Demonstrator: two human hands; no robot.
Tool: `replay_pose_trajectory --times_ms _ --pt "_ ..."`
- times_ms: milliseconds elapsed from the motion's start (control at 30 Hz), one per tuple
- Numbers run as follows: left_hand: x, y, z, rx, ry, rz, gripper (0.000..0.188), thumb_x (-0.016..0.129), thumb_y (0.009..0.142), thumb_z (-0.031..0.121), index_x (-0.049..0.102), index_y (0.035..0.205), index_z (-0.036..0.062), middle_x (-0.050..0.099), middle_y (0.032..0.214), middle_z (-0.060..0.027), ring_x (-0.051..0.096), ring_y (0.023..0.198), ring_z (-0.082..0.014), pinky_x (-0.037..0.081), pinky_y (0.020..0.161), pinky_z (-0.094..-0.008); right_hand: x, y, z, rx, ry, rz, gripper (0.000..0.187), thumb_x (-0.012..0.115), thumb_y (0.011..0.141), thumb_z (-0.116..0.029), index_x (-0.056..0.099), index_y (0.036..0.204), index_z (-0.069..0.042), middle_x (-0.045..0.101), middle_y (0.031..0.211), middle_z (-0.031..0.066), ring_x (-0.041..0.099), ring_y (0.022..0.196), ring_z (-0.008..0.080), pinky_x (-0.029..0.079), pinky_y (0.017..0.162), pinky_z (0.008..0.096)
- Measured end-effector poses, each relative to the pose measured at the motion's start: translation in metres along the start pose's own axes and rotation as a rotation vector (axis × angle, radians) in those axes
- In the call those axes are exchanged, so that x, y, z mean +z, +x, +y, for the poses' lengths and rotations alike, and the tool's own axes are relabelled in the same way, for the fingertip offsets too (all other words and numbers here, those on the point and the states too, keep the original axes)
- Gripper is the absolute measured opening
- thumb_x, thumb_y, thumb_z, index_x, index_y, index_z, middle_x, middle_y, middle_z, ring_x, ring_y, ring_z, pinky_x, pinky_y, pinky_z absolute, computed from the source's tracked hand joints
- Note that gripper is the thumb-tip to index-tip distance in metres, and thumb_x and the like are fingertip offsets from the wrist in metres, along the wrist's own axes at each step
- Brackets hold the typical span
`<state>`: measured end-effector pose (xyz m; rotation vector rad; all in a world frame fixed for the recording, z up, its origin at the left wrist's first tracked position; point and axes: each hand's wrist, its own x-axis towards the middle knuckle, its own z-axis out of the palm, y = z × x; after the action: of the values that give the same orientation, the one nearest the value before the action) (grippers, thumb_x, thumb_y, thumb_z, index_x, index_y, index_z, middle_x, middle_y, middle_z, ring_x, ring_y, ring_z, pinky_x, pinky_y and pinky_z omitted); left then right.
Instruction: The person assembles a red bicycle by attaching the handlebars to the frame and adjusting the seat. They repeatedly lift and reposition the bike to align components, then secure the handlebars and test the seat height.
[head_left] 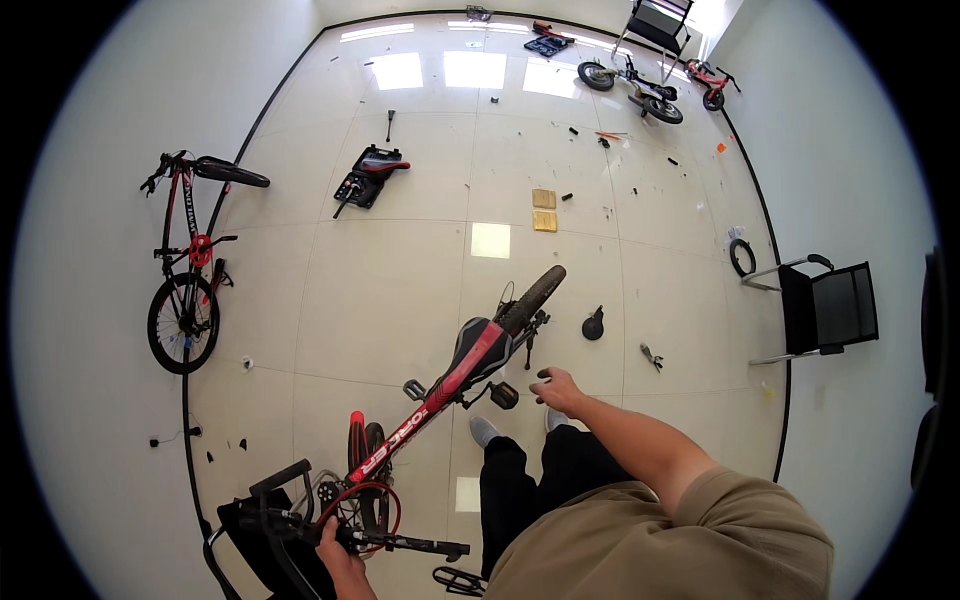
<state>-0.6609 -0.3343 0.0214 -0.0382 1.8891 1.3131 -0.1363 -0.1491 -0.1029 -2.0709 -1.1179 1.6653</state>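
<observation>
Two bare hands are at a red and black bicycle (462, 374), which runs from near the middle of the view down toward 7 o'clock, taking 12 as the far wall. The left hand (334, 548), at 7 o'clock, is closed on the bicycle beside the handlebar (430, 546); its fingers are partly hidden. The right hand (560, 390), at 5 o'clock, is free, its fingers loosely bent and partly spread, near a pedal (504, 396) but apart from it. The rear wheel (537, 297) points toward 1 o'clock, and the saddle (470, 345) is just in front of it. A black chair (240, 530) is beside the handlebar end, at about 7 to 8 o'clock.

On the floor (400, 300), a black round part (593, 326) lies at about 3 o'clock, with a small tool (652, 358) farther out toward 4. Two yellow pads (544, 209) lie side by side at 1 o'clock. An open black tool case (357, 190) is at 10 to 11, a black and red piece (390, 165) across it. A second bicycle (185, 270) leans by the wall at 9, and another chair (835, 308) stands at 3.
</observation>
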Motion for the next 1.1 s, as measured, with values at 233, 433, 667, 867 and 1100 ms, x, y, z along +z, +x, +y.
replay_pose_trajectory --times_ms 233,433,667,867,1100 --pt "0.030 -0.040 0.024 -0.090 0.069 0.145 0.025 0.072 0.096 0.016 0.069 0.109 -0.0050 0.070 0.096 -0.0120 0.065 0.080 -0.0248 0.053 0.071 -0.0416 0.044 0.087 -0.039 -0.049 -0.026 0.319 0.090 0.082 0.081 -0.048 0.051 0.145 0.008 0.061 0.140 0.0291 0.059 0.132 0.0375 0.047 0.112 0.0432" --pt "0.058 -0.067 0.027 -0.239 0.021 0.216 0.030 0.066 0.104 0.020 0.069 0.122 -0.0033 0.071 0.109 -0.0125 0.062 0.092 -0.0287 0.049 0.082 -0.0455 0.024 0.149 -0.029 0.057 0.105 -0.010 0.072 0.087 0.079 -0.048 0.069 0.125 0.004 0.072 0.117 0.0168 0.069 0.106 0.0251 0.055 0.093 0.0356" --pt "0.110 -0.087 0.060 -0.273 0.020 0.378 0.030 0.065 0.104 0.022 0.067 0.122 -0.0018 0.068 0.110 -0.0133 0.060 0.096 -0.0296 0.052 0.083 -0.0481 0.034 0.163 -0.035 -0.022 0.063 -0.048 0.072 0.088 0.072 -0.050 0.072 0.115 0.006 0.073 0.113 0.0226 0.071 0.108 0.0320 0.055 0.095 0.0400" --pt "0.078 -0.039 0.056 -0.273 0.054 0.269 0.025 0.065 0.103 0.019 0.068 0.118 -0.0010 0.067 0.106 -0.0127 0.060 0.095 -0.0292 0.052 0.082 -0.0477 0.033 0.156 -0.058 0.088 0.131 -0.060 0.052 0.088 0.079 -0.030 0.072 0.113 0.005 0.073 0.109 0.0160 0.070 0.097 0.0239 0.056 0.085 0.0373" --pt "0.087 -0.034 0.048 -0.299 0.138 0.278 0.019 0.064 0.102 0.021 0.067 0.105 0.0023 0.063 0.097 -0.0117 0.055 0.086 -0.0280 0.049 0.078 -0.0503 0.008 0.153 -0.053 0.110 0.138 0.002 0.047 0.089 0.076 -0.025 0.074 0.108 0.006 0.074 0.101 0.0153 0.070 0.092 0.0235 0.056 0.083 0.0375"
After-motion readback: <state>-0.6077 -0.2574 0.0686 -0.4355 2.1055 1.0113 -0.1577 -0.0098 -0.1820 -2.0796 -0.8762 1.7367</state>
